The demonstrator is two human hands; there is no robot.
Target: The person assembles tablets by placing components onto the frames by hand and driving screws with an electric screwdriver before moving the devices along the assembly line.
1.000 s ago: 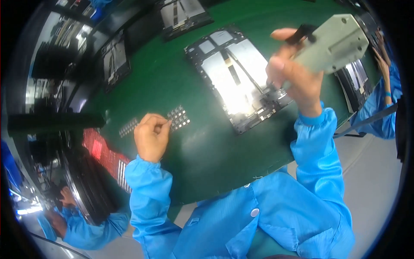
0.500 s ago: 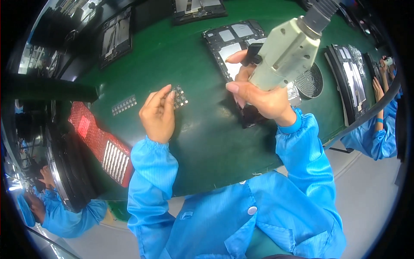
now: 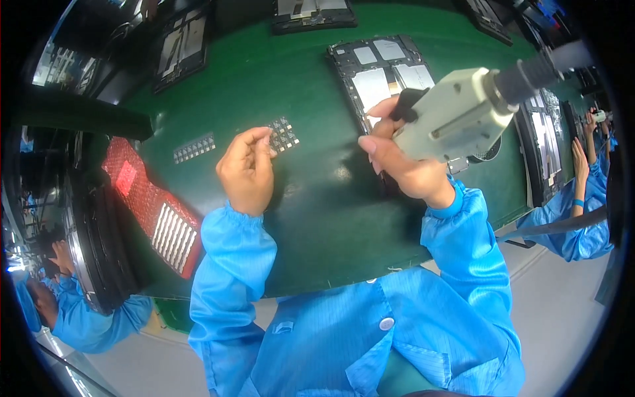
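Observation:
My left hand (image 3: 248,171) is closed, thumb and fingers pinching the edge of a small clear sheet (image 3: 286,140) that carries rows of little dark, silvery parts. A similar sheet (image 3: 194,148) lies on the green table to its left. In my right hand (image 3: 413,162) is a pale green gun-shaped tool (image 3: 456,112) with a black trigger piece and a grey corrugated hose. The tool is tilted, its hose end toward the upper right. Partly hidden behind it lies an opened tablet-like device (image 3: 370,79) with silver panels. I cannot tell whether they touch.
A red bubble-wrap bag (image 3: 135,177) with rows of white strips lies at the table's left. More opened devices (image 3: 180,51) stand along the far side and right. A round mesh container (image 3: 488,151) is partly hidden behind the tool. Co-workers in blue work at both sides.
The gun-shaped tool has swung down and to the right, uncovering more of the opened device. My left hand still pinches the sheet, shifted slightly. The whole view has moved a little.

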